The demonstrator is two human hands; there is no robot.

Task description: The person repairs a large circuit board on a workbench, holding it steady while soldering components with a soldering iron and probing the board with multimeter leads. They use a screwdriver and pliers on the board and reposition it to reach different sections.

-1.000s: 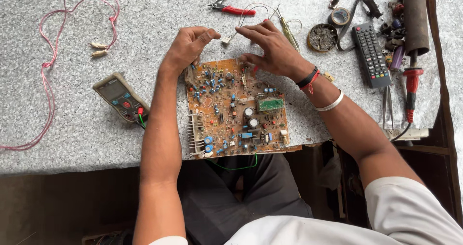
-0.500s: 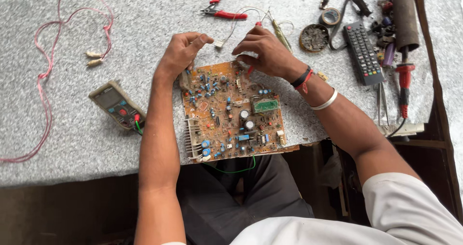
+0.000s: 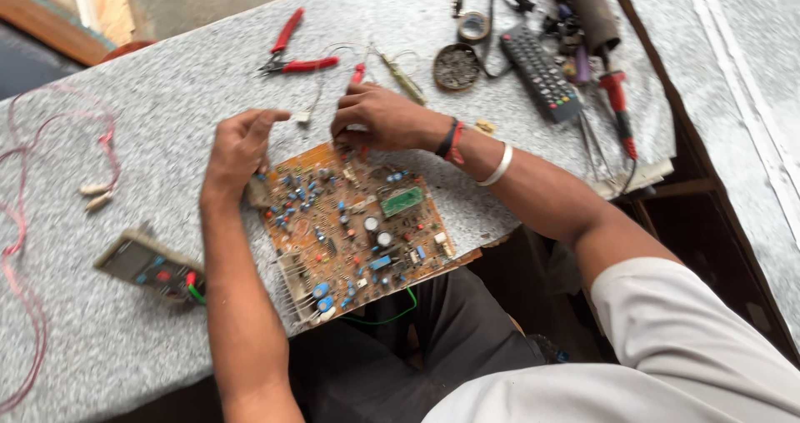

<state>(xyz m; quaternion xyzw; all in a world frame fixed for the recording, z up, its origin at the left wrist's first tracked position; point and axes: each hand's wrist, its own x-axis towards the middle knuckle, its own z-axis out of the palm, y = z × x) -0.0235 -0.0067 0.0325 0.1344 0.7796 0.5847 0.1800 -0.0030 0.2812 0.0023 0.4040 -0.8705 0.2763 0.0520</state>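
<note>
Two hands meet at our circuit board's (image 3: 354, 223) far edge; it overhangs the bench (image 3: 150, 106) toward our lap. Left hand (image 3: 237, 148) steadies its corner, grip loose and empty; right hand (image 3: 379, 119) pinches something small, perhaps a probe. Pliers (image 3: 296, 56) lie beyond, multimeter (image 3: 150, 265) left.

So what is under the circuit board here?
The circuit board lies on the speckled grey table, its near edge overhanging toward the person's lap. A green wire loops out below that edge. Whatever lies directly beneath the board is covered.
</note>
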